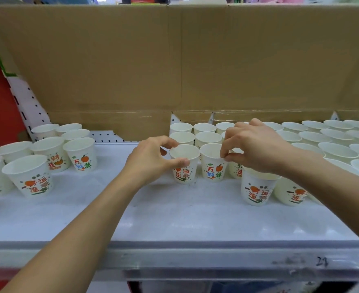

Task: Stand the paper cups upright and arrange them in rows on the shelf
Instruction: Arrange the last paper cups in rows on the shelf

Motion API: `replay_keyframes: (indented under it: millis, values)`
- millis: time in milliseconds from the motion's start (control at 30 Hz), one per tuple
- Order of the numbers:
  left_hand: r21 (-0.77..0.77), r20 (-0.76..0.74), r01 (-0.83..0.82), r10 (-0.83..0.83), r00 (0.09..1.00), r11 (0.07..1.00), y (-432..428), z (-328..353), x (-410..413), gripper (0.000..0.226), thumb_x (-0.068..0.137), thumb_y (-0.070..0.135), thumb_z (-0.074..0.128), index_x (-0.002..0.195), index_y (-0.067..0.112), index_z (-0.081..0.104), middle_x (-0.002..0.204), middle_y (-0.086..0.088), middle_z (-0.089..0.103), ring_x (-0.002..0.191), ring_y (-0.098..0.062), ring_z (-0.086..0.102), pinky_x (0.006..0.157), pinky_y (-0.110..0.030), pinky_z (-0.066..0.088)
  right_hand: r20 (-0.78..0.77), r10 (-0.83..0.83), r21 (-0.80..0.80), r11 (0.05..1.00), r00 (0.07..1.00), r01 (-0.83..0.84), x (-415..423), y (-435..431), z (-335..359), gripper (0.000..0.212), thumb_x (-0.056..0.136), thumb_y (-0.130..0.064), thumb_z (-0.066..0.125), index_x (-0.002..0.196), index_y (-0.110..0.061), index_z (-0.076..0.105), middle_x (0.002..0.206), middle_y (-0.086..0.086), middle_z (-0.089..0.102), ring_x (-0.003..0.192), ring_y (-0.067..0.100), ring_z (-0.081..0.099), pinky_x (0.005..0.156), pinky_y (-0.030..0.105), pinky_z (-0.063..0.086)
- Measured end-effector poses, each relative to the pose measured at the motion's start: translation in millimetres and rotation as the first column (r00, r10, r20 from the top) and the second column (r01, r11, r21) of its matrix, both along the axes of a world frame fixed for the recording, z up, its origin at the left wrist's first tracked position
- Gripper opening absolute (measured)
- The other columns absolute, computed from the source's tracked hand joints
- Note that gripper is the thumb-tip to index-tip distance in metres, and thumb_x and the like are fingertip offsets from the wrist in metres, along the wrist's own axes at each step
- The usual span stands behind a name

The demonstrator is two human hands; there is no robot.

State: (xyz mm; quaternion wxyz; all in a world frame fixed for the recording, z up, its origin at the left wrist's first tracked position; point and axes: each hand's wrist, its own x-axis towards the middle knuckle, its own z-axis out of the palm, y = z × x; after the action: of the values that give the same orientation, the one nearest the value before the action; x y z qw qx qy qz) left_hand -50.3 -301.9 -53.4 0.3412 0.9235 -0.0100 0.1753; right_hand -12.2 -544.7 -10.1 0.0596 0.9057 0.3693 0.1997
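White paper cups with orange and green print stand upright on the white shelf. My left hand grips the rim of a cup at the front of the middle rows, thumb on the near side and fingers over the far side. My right hand pinches the rim of the neighbouring cup between thumb and forefinger. Behind these two cups stand rows of upright cups. My right forearm hides part of the cups on the right.
A loose group of upright cups stands at the left. Many more cups fill the right side, with two printed ones nearer the front. A brown cardboard sheet forms the back wall. The shelf's front edge runs below.
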Motion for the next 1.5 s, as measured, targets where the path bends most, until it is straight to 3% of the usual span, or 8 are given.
replay_keyframes:
  millis: [467,600,800,900,1000,1100,1233,1500]
  values:
    - [0.021,0.016,-0.040,0.040,0.999,0.999,-11,4,-5,0.066,0.065,0.068,0.071,0.121,0.033,0.060,0.122,0.015,0.062,0.113,-0.007,0.054,0.096,-0.041,0.047,-0.031,0.038,0.072,0.997,0.999,-0.036,-2,3,-7,0.028,0.089,-0.053,0.054,0.112,-0.039,0.063,0.116,-0.016,0.056,0.104,0.009,0.046,0.077,0.027,0.021]
    - [0.028,0.123,-0.076,0.072,0.990,0.997,-7,3,-31,0.051,0.080,0.057,0.065,0.123,0.031,0.059,0.121,0.016,0.060,0.114,-0.005,0.051,0.096,-0.036,0.045,-0.023,0.226,0.263,0.941,0.974,-0.213,-17,26,-18,0.030,0.088,-0.046,0.058,0.116,-0.035,0.063,0.118,-0.009,0.058,0.105,0.018,0.054,0.083,0.036,0.037]
    - [-0.082,0.422,-0.186,0.203,0.883,0.979,32,-21,-115,0.026,0.087,0.040,0.064,0.110,0.030,0.065,0.100,0.019,0.066,0.088,-0.002,0.064,0.072,-0.031,0.054,-0.011,0.483,0.663,0.659,0.876,-0.355,-59,101,-41,0.028,0.090,-0.038,0.056,0.116,-0.030,0.061,0.109,-0.014,0.056,0.082,0.006,0.059,0.066,0.038,0.053]
    - [-0.120,0.502,-0.297,0.316,0.805,0.947,76,-28,-155,0.023,0.085,0.030,0.065,0.108,0.026,0.067,0.100,0.016,0.066,0.087,-0.006,0.064,0.073,-0.034,0.053,-0.163,0.525,0.659,0.688,0.835,-0.304,-74,157,-47,0.046,0.088,-0.043,0.058,0.132,-0.038,0.045,0.111,-0.019,0.053,0.086,0.003,0.059,0.074,0.038,0.054]
    - [-0.092,0.565,-0.479,0.441,0.697,0.873,134,-26,-187,0.038,0.083,0.026,0.066,0.120,0.019,0.059,0.117,0.010,0.058,0.109,-0.013,0.055,0.095,-0.032,0.045,-0.310,0.558,0.646,0.718,0.770,-0.259,-84,220,-51,0.065,0.086,-0.043,0.062,0.141,-0.039,0.029,0.130,-0.015,0.045,0.109,0.004,0.050,0.092,0.039,0.049]
    - [-0.061,0.478,-0.632,0.578,0.661,0.773,192,-17,-209,0.067,0.079,0.037,0.069,0.137,0.015,0.045,0.136,-0.001,0.046,0.128,-0.019,0.039,0.109,-0.030,0.029,-0.293,0.555,0.660,0.706,0.779,-0.255,-90,284,-48,0.070,0.086,-0.042,0.065,0.145,-0.029,0.029,0.143,-0.005,0.038,0.129,0.014,0.037,0.101,0.043,0.042]
    - [-0.092,0.117,-0.632,0.638,0.761,0.770,243,-14,-207,0.096,0.067,0.055,0.077,0.146,0.020,0.033,0.144,-0.002,0.040,0.133,-0.020,0.037,0.110,-0.041,0.033,-0.320,0.313,0.617,0.785,0.894,-0.054,-89,349,-45,0.083,0.081,-0.053,0.064,0.147,-0.022,0.023,0.143,0.005,0.038,0.130,0.026,0.035,0.098,0.042,0.040]
    - [-0.019,0.105,-0.588,0.587,0.803,0.808,259,-22,-188,0.071,0.067,0.057,0.075,0.129,0.029,0.055,0.120,0.005,0.058,0.116,-0.018,0.051,0.093,-0.039,0.043,-0.337,0.167,0.590,0.805,0.927,0.069,-90,378,-57,0.067,0.079,-0.052,0.062,0.133,-0.020,0.037,0.131,0.005,0.053,0.120,0.026,0.048,0.083,0.039,0.042]
